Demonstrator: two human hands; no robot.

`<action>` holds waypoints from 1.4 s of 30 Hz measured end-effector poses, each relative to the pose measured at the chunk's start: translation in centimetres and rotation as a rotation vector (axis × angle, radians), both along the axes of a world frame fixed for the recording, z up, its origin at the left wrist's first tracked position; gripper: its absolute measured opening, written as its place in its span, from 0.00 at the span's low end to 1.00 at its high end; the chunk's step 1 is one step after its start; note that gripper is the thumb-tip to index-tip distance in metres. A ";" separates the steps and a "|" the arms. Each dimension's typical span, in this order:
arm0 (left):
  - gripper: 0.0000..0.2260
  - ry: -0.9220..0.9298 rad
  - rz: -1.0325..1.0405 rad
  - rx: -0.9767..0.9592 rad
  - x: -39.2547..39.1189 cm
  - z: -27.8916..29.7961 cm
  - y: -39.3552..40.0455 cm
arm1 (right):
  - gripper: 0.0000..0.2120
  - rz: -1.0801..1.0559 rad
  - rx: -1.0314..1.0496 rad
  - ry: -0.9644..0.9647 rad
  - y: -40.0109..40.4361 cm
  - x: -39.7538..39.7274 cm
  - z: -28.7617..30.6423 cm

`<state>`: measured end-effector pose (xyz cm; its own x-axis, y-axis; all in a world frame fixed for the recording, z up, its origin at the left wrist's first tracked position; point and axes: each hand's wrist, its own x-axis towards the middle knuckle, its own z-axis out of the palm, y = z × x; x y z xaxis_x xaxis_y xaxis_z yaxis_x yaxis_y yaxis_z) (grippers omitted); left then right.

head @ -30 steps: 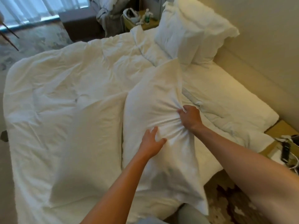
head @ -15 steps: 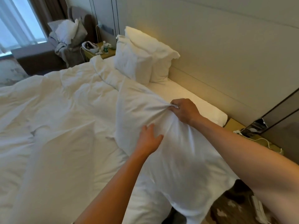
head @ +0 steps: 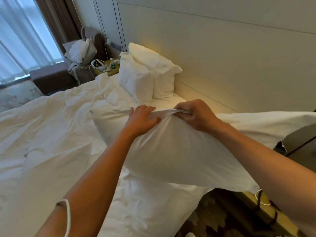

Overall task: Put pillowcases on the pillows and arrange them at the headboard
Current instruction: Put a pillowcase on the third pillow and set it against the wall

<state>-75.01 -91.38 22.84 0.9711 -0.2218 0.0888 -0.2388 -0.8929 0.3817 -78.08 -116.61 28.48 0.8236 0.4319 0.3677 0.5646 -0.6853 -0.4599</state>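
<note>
A white pillow in its pillowcase (head: 174, 151) is lifted over the near corner of the bed, its long side pointing toward the headboard (head: 213, 65). My right hand (head: 195, 115) is clenched on a bunched fold of the pillowcase at the pillow's top edge. My left hand (head: 142, 118) lies flat on the pillow just left of that fold, fingers spread. Two cased white pillows, a front one (head: 136, 79) and a back one (head: 159, 69), stand leaning against the headboard at the far end. A rumpled white duvet (head: 51, 134) covers the bed.
A nightstand (head: 106, 67) with a bottle and headset stands beyond the far pillows. A chair piled with linen (head: 80, 53) sits by the curtained window. Another nightstand with cables (head: 256, 199) is at lower right, beside patterned carpet.
The pillow has swung up from lying on the duvet and toward the headboard, carried by my right hand. My view has turned right toward the wall. My left hand has stayed pressed on it.
</note>
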 end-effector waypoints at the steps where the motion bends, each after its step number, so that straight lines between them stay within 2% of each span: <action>1: 0.21 -0.030 -0.006 0.007 0.2 0.0 -0.8 | 0.05 -0.014 0.026 -0.008 -1.3 0.3 0.3; 4: 0.14 -0.122 -0.022 -0.036 0.4 -0.6 -4.0 | 0.06 -0.082 0.076 -0.029 -4.9 1.2 0.3; 8: 0.13 -0.144 0.055 -0.130 0.4 -2.0 -7.5 | 0.06 -0.152 0.097 0.000 -8.0 2.6 -1.1; 19: 0.14 -0.244 0.075 -0.004 6.4 -1.0 -7.4 | 0.08 -0.204 0.187 0.132 -9.3 11.1 -4.3; 24: 0.13 -0.153 0.050 0.042 10.0 -3.5 -5.8 | 0.10 -0.209 0.076 0.250 -8.2 14.8 -6.6; 29: 0.14 0.058 0.120 0.035 9.5 -11.1 -3.6 | 0.12 -0.203 -0.123 0.424 -5.0 14.9 -14.0; 32: 0.14 0.084 0.173 0.004 9.1 -13.6 -2.3 | 0.13 -0.239 -0.163 0.439 -3.4 14.7 -17.0; 36: 0.07 0.064 0.210 -0.060 10.0 -13.5 -1.1 | 0.13 -0.320 -0.160 0.394 -3.2 15.7 -17.5; 42: 0.07 0.054 0.289 0.059 11.0 -13.0 -0.5 | 0.05 -0.388 -0.085 0.373 -4.8 16.6 -17.0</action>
<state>-63.97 -91.84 9.81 0.9976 0.0617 0.0308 0.0480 -0.9418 0.3326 -61.44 -121.39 11.52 0.9964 0.0853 -0.0027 0.0718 -0.8546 -0.5142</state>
